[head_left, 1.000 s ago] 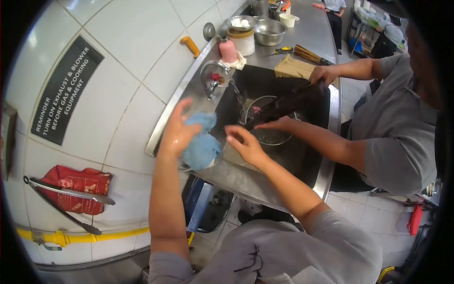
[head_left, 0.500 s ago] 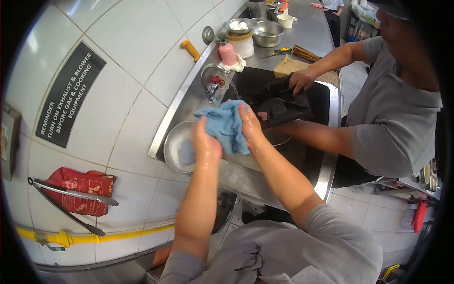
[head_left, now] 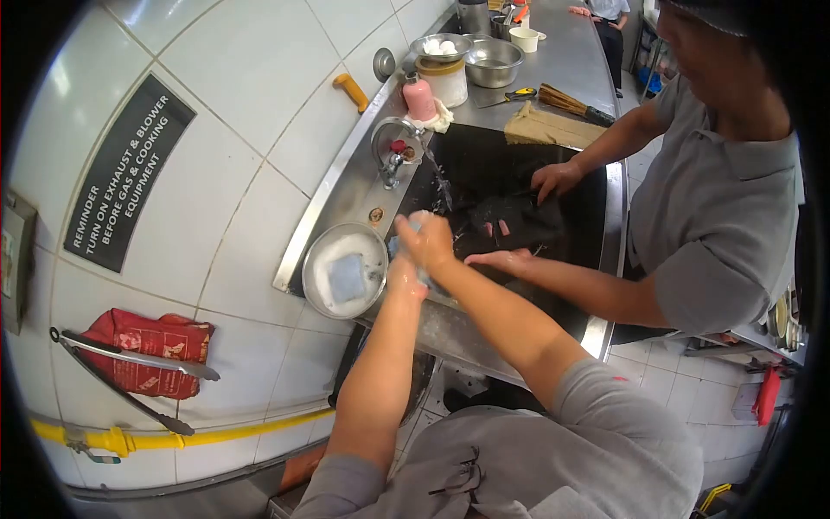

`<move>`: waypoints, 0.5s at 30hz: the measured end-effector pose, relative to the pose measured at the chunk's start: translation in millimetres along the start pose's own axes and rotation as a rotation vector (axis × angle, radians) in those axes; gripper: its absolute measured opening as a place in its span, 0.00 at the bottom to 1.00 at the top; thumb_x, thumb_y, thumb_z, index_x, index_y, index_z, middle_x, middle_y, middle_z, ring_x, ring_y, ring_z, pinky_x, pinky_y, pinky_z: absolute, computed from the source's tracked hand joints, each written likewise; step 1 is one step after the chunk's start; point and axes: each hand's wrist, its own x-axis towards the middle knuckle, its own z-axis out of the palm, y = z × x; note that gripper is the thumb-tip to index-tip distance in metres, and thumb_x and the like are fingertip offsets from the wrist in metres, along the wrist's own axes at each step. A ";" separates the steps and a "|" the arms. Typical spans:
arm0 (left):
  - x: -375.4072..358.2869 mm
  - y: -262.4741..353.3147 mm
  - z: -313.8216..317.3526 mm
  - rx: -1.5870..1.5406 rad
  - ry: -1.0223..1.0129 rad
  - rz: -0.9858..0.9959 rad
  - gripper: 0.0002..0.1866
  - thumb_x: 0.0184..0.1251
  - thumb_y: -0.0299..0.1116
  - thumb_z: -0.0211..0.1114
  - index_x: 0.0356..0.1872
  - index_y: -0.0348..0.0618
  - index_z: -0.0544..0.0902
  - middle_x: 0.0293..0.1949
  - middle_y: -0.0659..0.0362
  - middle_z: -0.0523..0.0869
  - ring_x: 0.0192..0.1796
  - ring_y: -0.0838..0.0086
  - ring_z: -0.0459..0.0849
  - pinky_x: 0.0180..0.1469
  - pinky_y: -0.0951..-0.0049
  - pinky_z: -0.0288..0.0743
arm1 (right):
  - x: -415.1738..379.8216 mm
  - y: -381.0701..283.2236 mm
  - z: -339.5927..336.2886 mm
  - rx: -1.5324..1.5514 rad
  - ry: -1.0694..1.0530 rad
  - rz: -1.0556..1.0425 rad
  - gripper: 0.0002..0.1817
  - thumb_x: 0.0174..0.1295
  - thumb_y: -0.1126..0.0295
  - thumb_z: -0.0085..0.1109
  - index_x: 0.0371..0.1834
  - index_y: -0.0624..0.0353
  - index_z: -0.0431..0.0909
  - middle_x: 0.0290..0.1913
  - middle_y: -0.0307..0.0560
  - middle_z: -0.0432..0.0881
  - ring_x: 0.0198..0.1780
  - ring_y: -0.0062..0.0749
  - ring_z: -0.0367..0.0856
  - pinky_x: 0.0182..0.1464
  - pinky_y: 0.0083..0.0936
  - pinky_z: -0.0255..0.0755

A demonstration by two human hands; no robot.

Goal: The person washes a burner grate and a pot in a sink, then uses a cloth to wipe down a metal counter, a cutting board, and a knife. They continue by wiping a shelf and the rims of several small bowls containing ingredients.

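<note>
My left hand (head_left: 405, 278) and my right hand (head_left: 427, 240) are pressed together over the near-left edge of the sink. Both are closed around a blue cloth (head_left: 394, 247), bunched up and mostly hidden by my fingers. Just left of them, a metal bowl (head_left: 311, 297) holds suds and a pale blue sponge (head_left: 347, 277). Water runs from the curved faucet (head_left: 389, 169) beyond my hands into the dark sink.
Across the sink, a co-worker's hands (head_left: 558, 180) are at a dark flat item (head_left: 514, 212). A pink bottle (head_left: 419, 97), a folded tan cloth (head_left: 553, 130), a brush (head_left: 566, 102) and a metal basin (head_left: 494, 62) stand or lie beyond the sink.
My hands have come together, and the cloth that was spread between them is now bunched. The co-worker has lowered the dark item, and the near hand now shows palm up.
</note>
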 end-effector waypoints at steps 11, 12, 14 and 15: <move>-9.7 -14.0 46.5 0.023 0.200 -0.221 0.26 0.83 0.52 0.57 0.68 0.44 0.76 0.62 0.54 0.84 0.62 0.60 0.86 0.60 0.53 0.83 | 26.7 33.1 -32.3 0.119 -0.152 0.046 0.26 0.67 0.49 0.65 0.21 0.61 0.82 0.24 0.62 0.80 0.28 0.62 0.81 0.32 0.47 0.73; -5.5 -9.8 45.0 -0.042 0.047 -0.090 0.23 0.80 0.51 0.61 0.63 0.45 0.78 0.56 0.55 0.87 0.55 0.63 0.89 0.55 0.53 0.84 | 20.6 34.6 -25.5 0.152 -0.129 -0.154 0.26 0.67 0.49 0.66 0.21 0.61 0.81 0.22 0.60 0.78 0.27 0.61 0.78 0.32 0.46 0.72; 59.9 -23.4 -10.3 -0.353 -0.379 -0.081 0.23 0.80 0.50 0.63 0.63 0.45 0.78 0.56 0.55 0.87 0.57 0.63 0.88 0.58 0.52 0.83 | 10.1 9.8 -33.2 0.205 -0.186 -0.250 0.24 0.67 0.52 0.67 0.22 0.61 0.81 0.23 0.61 0.78 0.27 0.61 0.78 0.34 0.48 0.74; 85.7 -30.3 -27.1 -0.666 -0.796 -0.056 0.23 0.79 0.50 0.64 0.63 0.45 0.79 0.57 0.56 0.87 0.60 0.63 0.87 0.60 0.50 0.81 | 9.4 6.1 -31.1 0.218 -0.144 -0.324 0.23 0.67 0.53 0.67 0.22 0.60 0.81 0.24 0.61 0.79 0.27 0.61 0.79 0.35 0.49 0.75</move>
